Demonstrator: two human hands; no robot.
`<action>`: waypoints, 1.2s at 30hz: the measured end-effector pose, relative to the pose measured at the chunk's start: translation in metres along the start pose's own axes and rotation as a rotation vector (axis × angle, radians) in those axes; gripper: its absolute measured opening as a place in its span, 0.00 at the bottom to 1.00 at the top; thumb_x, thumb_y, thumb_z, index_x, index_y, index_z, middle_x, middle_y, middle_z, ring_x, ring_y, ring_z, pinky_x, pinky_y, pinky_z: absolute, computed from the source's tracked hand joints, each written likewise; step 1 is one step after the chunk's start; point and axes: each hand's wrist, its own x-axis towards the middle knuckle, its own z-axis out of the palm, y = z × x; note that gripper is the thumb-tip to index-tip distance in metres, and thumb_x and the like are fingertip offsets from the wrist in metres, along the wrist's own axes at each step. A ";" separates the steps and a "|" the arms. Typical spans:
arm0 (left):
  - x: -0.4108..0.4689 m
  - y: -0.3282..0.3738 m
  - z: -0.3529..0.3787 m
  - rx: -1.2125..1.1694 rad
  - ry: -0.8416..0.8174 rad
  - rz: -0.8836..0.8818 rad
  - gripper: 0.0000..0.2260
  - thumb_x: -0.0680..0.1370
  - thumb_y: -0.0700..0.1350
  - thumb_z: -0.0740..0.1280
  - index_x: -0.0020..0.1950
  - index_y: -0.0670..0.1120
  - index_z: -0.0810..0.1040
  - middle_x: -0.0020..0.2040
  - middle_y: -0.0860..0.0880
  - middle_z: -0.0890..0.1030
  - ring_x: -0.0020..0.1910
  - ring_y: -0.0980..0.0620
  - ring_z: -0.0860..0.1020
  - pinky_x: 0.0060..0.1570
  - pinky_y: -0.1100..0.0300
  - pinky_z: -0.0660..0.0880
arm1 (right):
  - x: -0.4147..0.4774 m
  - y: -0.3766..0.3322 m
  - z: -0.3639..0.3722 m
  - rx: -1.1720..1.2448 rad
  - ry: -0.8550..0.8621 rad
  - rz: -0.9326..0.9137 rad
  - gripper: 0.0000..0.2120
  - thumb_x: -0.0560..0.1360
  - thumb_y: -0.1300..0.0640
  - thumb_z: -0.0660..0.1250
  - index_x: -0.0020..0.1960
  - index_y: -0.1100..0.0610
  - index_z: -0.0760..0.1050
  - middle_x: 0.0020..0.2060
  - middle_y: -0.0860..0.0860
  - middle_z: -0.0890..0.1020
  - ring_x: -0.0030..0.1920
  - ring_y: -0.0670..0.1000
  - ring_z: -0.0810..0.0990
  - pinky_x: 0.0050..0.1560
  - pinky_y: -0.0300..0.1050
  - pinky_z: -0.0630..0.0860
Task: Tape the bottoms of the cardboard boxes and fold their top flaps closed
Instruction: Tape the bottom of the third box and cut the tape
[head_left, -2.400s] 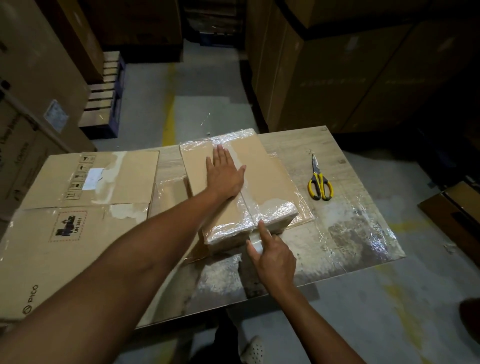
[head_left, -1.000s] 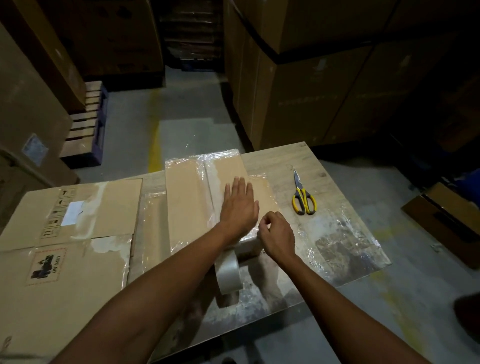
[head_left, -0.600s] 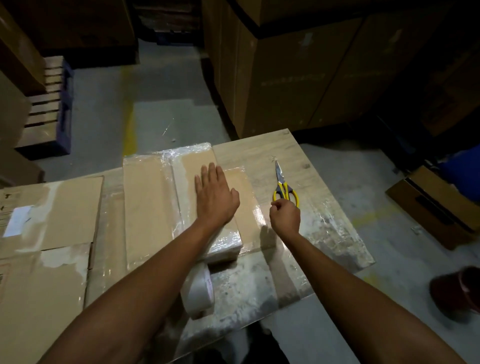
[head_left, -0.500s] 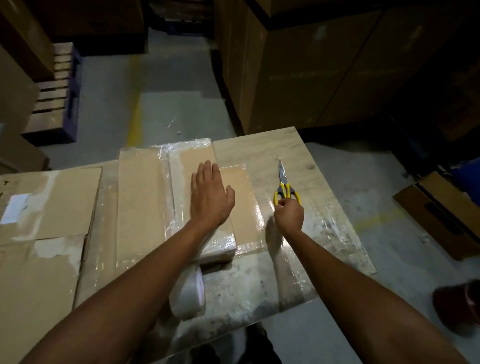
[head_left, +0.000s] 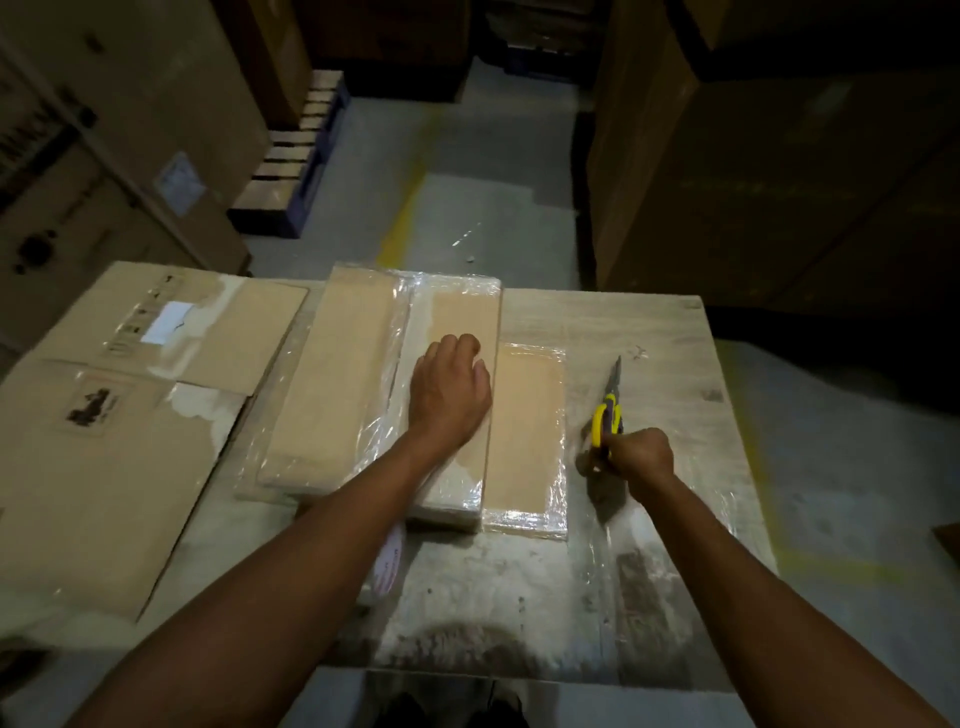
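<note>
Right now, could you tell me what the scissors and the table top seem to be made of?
The scissors: grey metal blades, glossy yellow handles, likely plastic. The table top: pale wood grain, possibly laminate, its near part under shiny clear film.

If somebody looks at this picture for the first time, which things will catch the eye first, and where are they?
Two bare arms stretched over the wooden table draw the eye first: the left hand rests on a plastic-wrapped cardboard bundle at the table's middle. To its right, the right hand grips the yellow-handled scissors, the only bright colour. A large flattened cardboard box lies at the left.
</note>
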 end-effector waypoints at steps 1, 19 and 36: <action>0.000 -0.001 -0.004 -0.040 -0.018 -0.005 0.14 0.76 0.45 0.56 0.55 0.43 0.77 0.48 0.44 0.79 0.47 0.44 0.75 0.48 0.50 0.72 | -0.010 -0.008 0.003 0.122 -0.032 -0.037 0.10 0.63 0.59 0.77 0.32 0.64 0.77 0.34 0.61 0.83 0.36 0.60 0.83 0.44 0.59 0.83; -0.107 -0.072 -0.076 0.362 -0.289 0.093 0.24 0.81 0.49 0.56 0.78 0.49 0.63 0.79 0.46 0.61 0.79 0.48 0.54 0.76 0.44 0.49 | -0.187 -0.065 0.098 -0.503 -0.225 -1.004 0.13 0.78 0.43 0.64 0.52 0.52 0.78 0.48 0.57 0.83 0.51 0.62 0.80 0.40 0.46 0.66; -0.213 -0.075 -0.088 -1.158 -0.026 -0.885 0.21 0.76 0.43 0.73 0.65 0.47 0.69 0.54 0.40 0.82 0.42 0.49 0.84 0.36 0.56 0.80 | -0.195 -0.086 0.102 -0.907 -0.378 -1.157 0.18 0.73 0.42 0.69 0.53 0.55 0.76 0.43 0.54 0.81 0.44 0.57 0.79 0.39 0.47 0.74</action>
